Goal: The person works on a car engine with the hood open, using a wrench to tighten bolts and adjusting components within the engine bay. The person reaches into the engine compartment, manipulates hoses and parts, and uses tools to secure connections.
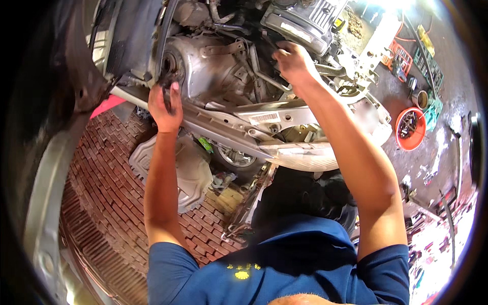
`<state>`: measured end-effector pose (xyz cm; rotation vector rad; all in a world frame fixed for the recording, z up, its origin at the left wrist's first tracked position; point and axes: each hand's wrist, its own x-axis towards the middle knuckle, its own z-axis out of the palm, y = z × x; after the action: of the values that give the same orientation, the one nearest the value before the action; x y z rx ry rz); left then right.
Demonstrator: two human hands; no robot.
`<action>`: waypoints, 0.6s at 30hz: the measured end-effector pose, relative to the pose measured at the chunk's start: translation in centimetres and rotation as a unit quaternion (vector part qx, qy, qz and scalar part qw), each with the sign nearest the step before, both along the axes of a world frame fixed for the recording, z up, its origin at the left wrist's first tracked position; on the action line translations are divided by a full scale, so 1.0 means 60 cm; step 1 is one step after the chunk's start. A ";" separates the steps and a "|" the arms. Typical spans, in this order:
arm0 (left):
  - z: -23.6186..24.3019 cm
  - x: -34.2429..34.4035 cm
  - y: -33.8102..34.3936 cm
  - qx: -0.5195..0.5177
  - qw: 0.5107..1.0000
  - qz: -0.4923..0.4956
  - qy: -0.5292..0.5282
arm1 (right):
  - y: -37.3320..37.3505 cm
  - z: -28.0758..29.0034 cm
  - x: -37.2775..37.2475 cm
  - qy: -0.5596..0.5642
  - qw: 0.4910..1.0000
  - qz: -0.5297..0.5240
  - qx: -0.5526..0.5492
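Observation:
My left hand (pixel 166 108) is at the inner edge of the car's fender rail (pixel 223 127), beside the round strut mount (pixel 171 62). Its thumb and fingers close around a small dark piece whose kind I cannot make out. Farther right, my right hand (pixel 296 65) reaches over the engine bay, close to the engine (pixel 297 28). Its fingers are curled together, and a thin dark shape shows at their tips, too unclear to name. Between the hands lies the grey metal strut tower (pixel 211 68), with a metal pipe (pixel 264 73) along its right side.
A headlight (pixel 305 158) sits below my right forearm. On the floor at right are an orange bucket (pixel 410 129) of small metal parts and an orange tool tray (pixel 399 61). A pale plastic panel (pixel 188 175) lies on the brick paving (pixel 109 173). An open car door (pixel 43 203) stands left.

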<state>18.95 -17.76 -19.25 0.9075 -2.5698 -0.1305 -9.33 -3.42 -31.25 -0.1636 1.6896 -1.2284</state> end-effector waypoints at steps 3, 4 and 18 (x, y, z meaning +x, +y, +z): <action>-0.006 0.002 0.006 -0.003 1.000 -0.005 -0.025 | -0.066 -0.061 -0.005 -0.050 0.995 0.051 0.075; -0.002 0.008 0.006 0.001 0.999 -0.006 -0.032 | -0.077 -0.067 0.017 -0.060 0.998 -0.008 -0.013; 0.002 0.002 -0.002 0.000 0.999 -0.021 -0.026 | -0.201 -0.159 0.029 0.157 0.939 0.300 0.060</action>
<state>19.08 -17.89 -19.15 0.8676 -2.6386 -0.1192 -7.60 -15.45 -40.76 -0.7748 1.7877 -0.6604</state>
